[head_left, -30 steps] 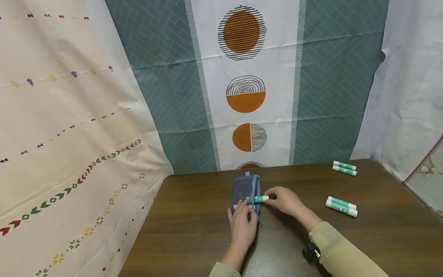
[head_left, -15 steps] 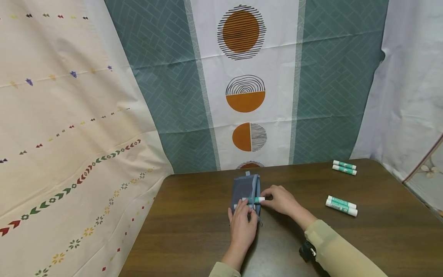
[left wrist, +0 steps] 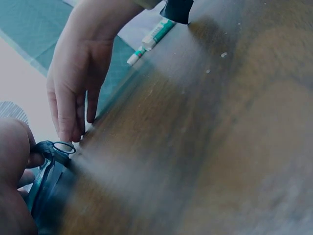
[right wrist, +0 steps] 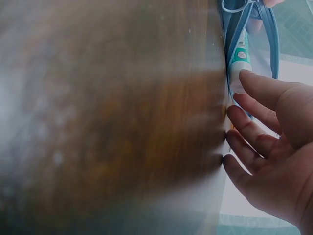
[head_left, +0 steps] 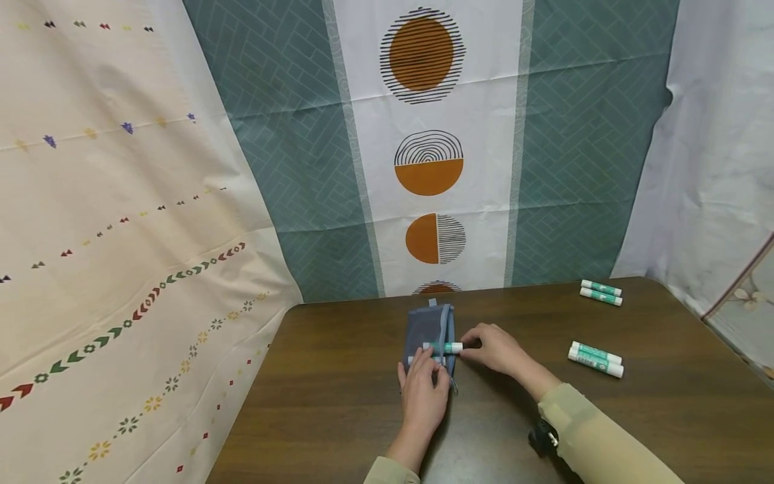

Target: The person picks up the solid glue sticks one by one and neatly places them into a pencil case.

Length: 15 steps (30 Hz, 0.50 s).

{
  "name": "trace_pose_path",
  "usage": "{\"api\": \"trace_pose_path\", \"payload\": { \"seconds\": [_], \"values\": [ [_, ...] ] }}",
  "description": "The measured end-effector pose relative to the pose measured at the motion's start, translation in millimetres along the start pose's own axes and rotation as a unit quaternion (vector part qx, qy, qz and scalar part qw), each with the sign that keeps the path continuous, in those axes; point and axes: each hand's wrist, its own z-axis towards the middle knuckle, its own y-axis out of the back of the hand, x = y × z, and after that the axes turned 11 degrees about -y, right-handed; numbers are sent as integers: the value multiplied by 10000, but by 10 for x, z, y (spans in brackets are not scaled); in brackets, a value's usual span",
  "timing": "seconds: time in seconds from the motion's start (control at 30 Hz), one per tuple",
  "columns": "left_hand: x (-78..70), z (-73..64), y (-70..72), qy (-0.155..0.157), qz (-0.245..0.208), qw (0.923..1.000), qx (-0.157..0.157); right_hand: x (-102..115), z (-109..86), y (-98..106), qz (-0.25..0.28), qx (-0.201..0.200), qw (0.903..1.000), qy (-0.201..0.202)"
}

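Observation:
A blue-grey zip pouch (head_left: 423, 323) with a see-through front lies on the table, its zipped mouth facing right. My left hand (head_left: 422, 396) holds the pouch at its near end, beside the zip's ring (left wrist: 64, 147). One glue stick (head_left: 447, 348), green and white, lies mostly inside; its white cap sticks out of the mouth. The thumb and index finger of my right hand (head_left: 492, 349) are at that cap, lightly pinching its end in the right wrist view. Another glue stick (head_left: 414, 361) shows through the front below it, partly hidden by my left fingers.
Two glue sticks (head_left: 595, 359) lie side by side at the right of the brown wooden table (head_left: 338, 403). Another pair of glue sticks (head_left: 601, 293) lies near the back right edge. Patterned curtains (head_left: 302, 168) hang behind and to the left.
The glue stick has slid left, further into the pouch, as my right hand pushed it. Since then my right hand has drawn back slightly. My left hand has stayed in place.

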Motion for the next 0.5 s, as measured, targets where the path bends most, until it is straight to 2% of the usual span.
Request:
{"api": "trace_pose_path", "payload": {
  "seconds": [0.5],
  "values": [
    [10,-1,5,44,-14,10000,62,125,50,-91,-257,-163,9994,184]
  ]
}}
